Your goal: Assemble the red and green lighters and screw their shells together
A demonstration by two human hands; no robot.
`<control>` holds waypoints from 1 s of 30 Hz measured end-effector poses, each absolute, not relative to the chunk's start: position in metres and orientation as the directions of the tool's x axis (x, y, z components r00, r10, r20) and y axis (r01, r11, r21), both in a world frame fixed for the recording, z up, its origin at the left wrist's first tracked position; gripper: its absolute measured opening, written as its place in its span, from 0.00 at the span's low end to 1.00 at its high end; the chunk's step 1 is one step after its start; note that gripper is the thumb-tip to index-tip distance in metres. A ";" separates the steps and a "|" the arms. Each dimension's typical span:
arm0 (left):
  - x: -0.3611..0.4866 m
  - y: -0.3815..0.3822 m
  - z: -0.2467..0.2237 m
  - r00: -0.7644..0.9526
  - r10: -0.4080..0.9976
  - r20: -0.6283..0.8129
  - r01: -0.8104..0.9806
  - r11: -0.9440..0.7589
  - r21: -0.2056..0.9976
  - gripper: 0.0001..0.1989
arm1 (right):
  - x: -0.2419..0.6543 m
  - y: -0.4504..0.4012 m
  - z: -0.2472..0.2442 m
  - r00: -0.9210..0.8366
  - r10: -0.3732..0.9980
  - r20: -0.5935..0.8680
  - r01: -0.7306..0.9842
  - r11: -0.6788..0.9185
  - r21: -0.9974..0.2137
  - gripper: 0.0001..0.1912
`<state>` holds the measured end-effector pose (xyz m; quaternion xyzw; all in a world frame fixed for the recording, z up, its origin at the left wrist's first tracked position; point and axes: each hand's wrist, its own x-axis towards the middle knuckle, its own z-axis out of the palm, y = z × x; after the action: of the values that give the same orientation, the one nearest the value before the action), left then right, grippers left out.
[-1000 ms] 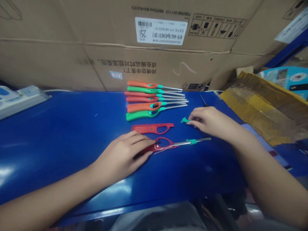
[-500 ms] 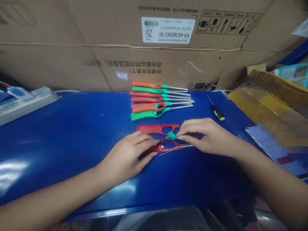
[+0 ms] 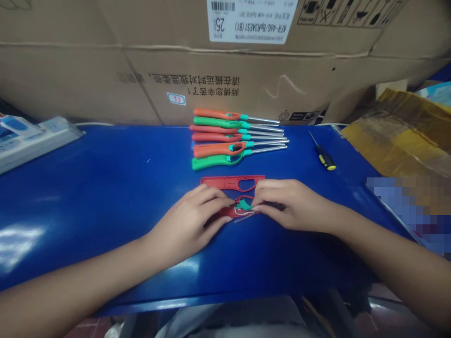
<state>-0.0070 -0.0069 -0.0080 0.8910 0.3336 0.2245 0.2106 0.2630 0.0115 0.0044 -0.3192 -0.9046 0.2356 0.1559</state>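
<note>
left hand (image 3: 188, 220) curled, fingers closed over red lighter body (image 3: 227, 213); right hand (image 3: 289, 204) pinching green plastic part (image 3: 243, 204). counted: one red shell half (image 3: 232, 182), six utility lighters (image 3: 225, 136), one screwdriver (image 3: 324, 161).

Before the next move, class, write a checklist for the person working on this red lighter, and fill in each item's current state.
Left hand steadying the red lighter body: ok.
Right hand holding the teal piece at the body: ok.
Teal piece seated in the body: cannot tell, fingers cover it.
White wire lying clear of the body's edges: cannot tell, too small and partly hidden.
Red shell half lying flat just beyond the hands: ok.
Screwdriver lying on the blue bench to the right of the hands: ok.
</note>
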 end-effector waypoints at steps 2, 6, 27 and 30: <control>-0.007 -0.007 -0.008 0.668 0.699 0.254 0.505 -0.677 0.535 0.10 | 0.261 0.011 0.001 -0.749 0.646 0.152 0.497 0.698 -0.515 0.08; -0.007 -0.006 -0.009 0.662 0.709 0.242 0.507 -0.662 0.553 0.10 | 0.260 0.010 -0.003 -0.776 0.602 0.187 0.478 0.755 -0.449 0.10; -0.005 -0.007 -0.009 0.667 0.716 0.209 0.529 -0.651 0.545 0.12 | 0.257 0.004 0.006 -0.836 0.532 0.131 0.524 0.846 -0.097 0.14; -0.005 -0.008 -0.009 0.666 0.717 0.207 0.528 -0.649 0.547 0.12 | 0.257 0.004 0.006 -0.858 0.495 0.133 0.494 0.868 -0.047 0.14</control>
<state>-0.0051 -0.0075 -0.0090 0.8839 0.3522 0.2077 0.2269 0.2575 0.0043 0.0060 -0.2566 -0.9639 0.0057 0.0706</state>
